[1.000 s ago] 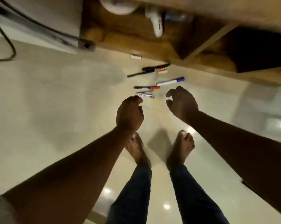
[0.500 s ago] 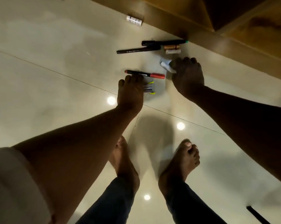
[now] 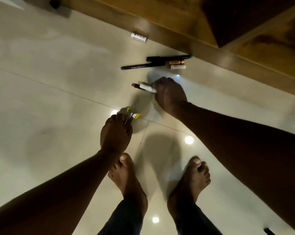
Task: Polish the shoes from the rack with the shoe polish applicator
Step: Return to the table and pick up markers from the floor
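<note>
Shoes and polish applicator nowhere in view. Right hand [image 3: 168, 95] curled round white-barrelled marker [image 3: 147, 87], red-capped pen [image 3: 136, 85] beside it; left hand [image 3: 115, 133] gripping yellow-tipped small tools [image 3: 132, 116], probably clearing glossy cream tiled floor [image 3: 58, 82].

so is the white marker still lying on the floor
No, lifted: the right hand grips the white marker, which overlaps the red-capped pen.

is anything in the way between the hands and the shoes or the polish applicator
No shoes or applicator are in view, so that cannot be judged. Both hands are occupied: the left hand grips a yellow-tipped bundle of small tools, the right hand holds a white marker above the glossy tiled floor.
</note>
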